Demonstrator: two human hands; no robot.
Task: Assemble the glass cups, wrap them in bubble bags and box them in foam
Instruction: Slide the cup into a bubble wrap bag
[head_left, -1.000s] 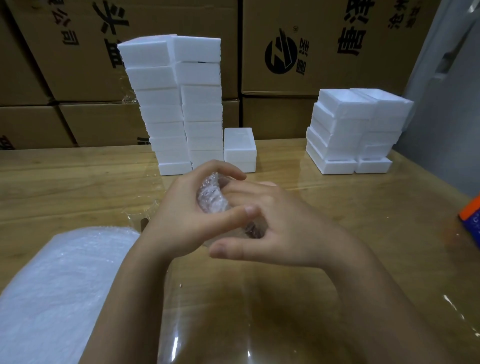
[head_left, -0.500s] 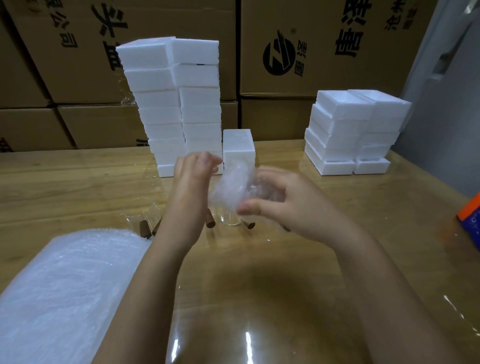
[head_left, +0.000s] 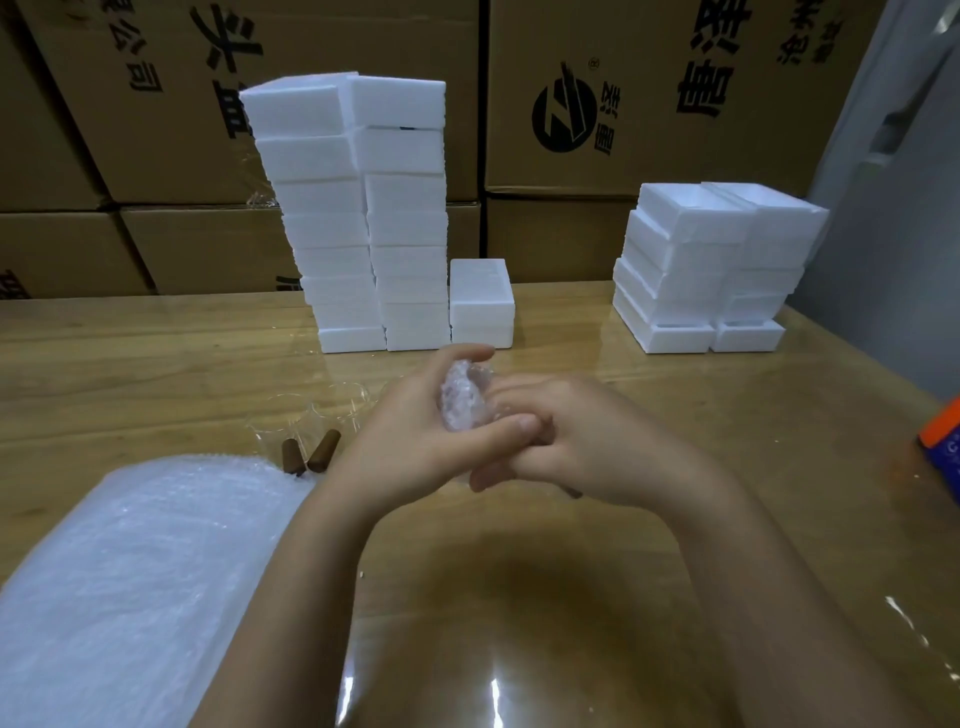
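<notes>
Both my hands meet above the middle of the table around a glass cup wrapped in a bubble bag (head_left: 462, 402). My left hand (head_left: 415, 441) curls round the bundle from the left, thumb lying across its front. My right hand (head_left: 582, 441) holds it from the right and below, fingers folded under; a brown handle tip shows beneath that hand. To the left, clear glass cups (head_left: 291, 421) with brown wooden handles (head_left: 311, 457) stand on the table. A pile of bubble bags (head_left: 130, 571) lies at the near left.
Two tall stacks of white foam boxes (head_left: 358, 208) rise at the back centre, with a single foam box (head_left: 480, 301) beside them. A lower stack of foam boxes (head_left: 711, 260) sits at the back right. Cardboard cartons (head_left: 623, 104) line the wall. An orange-and-blue object (head_left: 943, 452) lies at the right edge.
Half a second ago my hands were apart and higher, the bag stretched between them. Now they have closed together lower down, pressing the bag tight around the cup.
</notes>
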